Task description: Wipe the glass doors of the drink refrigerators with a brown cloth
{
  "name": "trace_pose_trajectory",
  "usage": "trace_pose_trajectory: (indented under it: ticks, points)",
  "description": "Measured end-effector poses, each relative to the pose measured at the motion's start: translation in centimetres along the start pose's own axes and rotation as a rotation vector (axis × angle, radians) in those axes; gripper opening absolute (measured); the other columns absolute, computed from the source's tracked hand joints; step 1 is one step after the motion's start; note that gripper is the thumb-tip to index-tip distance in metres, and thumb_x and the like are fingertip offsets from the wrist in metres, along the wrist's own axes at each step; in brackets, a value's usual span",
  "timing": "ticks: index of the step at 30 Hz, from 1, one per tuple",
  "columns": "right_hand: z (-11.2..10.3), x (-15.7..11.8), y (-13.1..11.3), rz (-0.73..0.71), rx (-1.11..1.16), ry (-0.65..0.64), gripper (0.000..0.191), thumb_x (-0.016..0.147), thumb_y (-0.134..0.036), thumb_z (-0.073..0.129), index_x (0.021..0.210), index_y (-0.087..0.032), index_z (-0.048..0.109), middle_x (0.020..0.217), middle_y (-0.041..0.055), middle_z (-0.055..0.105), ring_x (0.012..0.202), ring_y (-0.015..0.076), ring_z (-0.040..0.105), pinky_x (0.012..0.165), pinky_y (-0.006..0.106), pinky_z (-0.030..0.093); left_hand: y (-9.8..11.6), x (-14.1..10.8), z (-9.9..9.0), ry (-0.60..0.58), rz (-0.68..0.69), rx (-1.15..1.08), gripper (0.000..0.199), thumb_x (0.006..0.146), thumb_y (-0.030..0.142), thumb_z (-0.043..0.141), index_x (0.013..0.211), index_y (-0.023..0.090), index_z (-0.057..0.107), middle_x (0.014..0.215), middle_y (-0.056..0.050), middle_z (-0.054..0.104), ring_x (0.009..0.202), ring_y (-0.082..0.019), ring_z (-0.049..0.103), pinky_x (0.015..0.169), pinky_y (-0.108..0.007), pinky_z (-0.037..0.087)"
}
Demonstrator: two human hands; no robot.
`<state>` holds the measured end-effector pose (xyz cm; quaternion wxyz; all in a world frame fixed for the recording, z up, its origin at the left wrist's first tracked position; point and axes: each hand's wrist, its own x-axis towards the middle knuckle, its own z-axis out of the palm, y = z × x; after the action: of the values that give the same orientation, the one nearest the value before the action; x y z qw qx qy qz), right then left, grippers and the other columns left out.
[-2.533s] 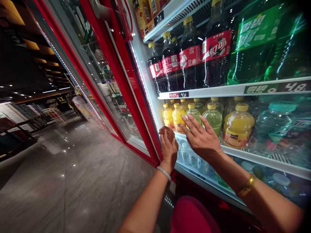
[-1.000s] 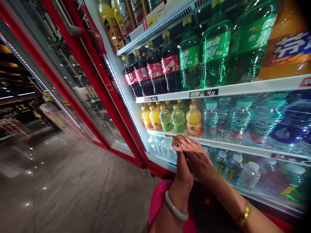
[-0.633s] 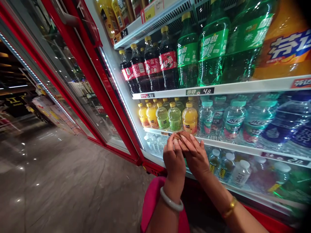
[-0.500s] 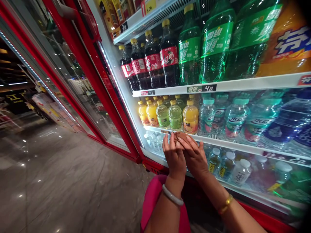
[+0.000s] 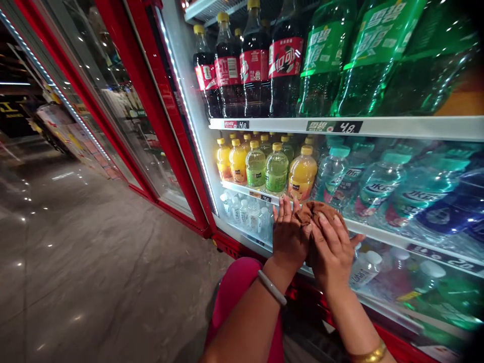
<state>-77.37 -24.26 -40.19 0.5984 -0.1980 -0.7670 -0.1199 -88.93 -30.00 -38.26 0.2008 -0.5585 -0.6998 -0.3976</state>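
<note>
A brown cloth [image 5: 324,210] is bunched up at the white shelf edge [image 5: 370,228] below the small bottles. My right hand [image 5: 335,247] lies over the cloth, its fingers pressed round it. Close beside it on the left, my left hand [image 5: 290,234] holds the cloth's left side between thumb and fingers, with fingertips near the shelf edge. Just above the hands stand a yellow juice bottle [image 5: 302,172] and a green juice bottle [image 5: 277,169].
Cola bottles [image 5: 254,65] and large green bottles [image 5: 321,60] fill the upper shelf. Clear bottles [image 5: 366,267] stand and lean on the bottom shelf. The red door frame [image 5: 151,111] is on the left, above the grey floor [image 5: 83,272].
Both hands and the cloth have moved right along the shelf edge and look closer. More of the brown cloth shows. The view has shifted, with the upper shelf higher in the picture.
</note>
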Motion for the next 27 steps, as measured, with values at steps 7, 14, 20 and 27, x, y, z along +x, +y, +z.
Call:
trace_pose_trajectory:
  ticks: [7, 14, 20, 27]
  points:
    - [-4.2, 0.5, 2.3, 0.122, -0.053, 0.118, 0.072, 0.088, -0.004, 0.067, 0.151, -0.040, 0.058, 0.160, 0.0044, 0.055, 0.149, 0.0393, 0.050, 0.123, 0.069, 0.039, 0.9, -0.2, 0.9, 0.055, 0.055, 0.081, 0.089, 0.103, 0.026, 0.058, 0.172, 0.023, 0.002, 0.178, -0.018, -0.010, 0.164, -0.039, -0.001, 0.127, -0.063, 0.037]
    - [-1.6, -0.6, 0.6, -0.034, 0.067, -0.023, 0.072, 0.093, -0.005, 0.064, 0.157, -0.033, 0.050, 0.158, 0.0067, 0.057, 0.153, 0.0290, 0.047, 0.125, 0.052, 0.045, 0.6, -0.3, 1.8, 0.161, 0.101, 0.074, 0.089, 0.102, 0.022, 0.058, 0.172, 0.016, 0.002, 0.178, -0.021, -0.005, 0.164, -0.040, 0.004, 0.129, -0.063, 0.035]
    - [-4.7, -0.6, 2.6, 0.036, -0.042, 0.108, 0.068, 0.088, 0.000, 0.069, 0.147, -0.033, 0.062, 0.149, 0.0085, 0.064, 0.140, 0.0314, 0.060, 0.113, 0.050, 0.055, 1.3, -0.1, 0.9, 0.125, 0.085, 0.051, 0.089, 0.101, 0.010, 0.050, 0.172, 0.022, -0.003, 0.178, -0.017, -0.012, 0.165, -0.038, -0.001, 0.129, -0.062, 0.035]
    - [-2.0, 1.9, 0.5, 0.038, -0.069, 0.101, 0.061, 0.090, -0.007, 0.073, 0.145, -0.032, 0.063, 0.144, 0.0096, 0.067, 0.140, 0.0318, 0.057, 0.113, 0.051, 0.055, 1.5, 0.0, 1.5, 0.169, 0.155, 0.057, 0.088, 0.104, 0.014, 0.048, 0.171, 0.018, -0.009, 0.176, -0.018, -0.020, 0.164, -0.041, -0.008, 0.130, -0.067, 0.029]
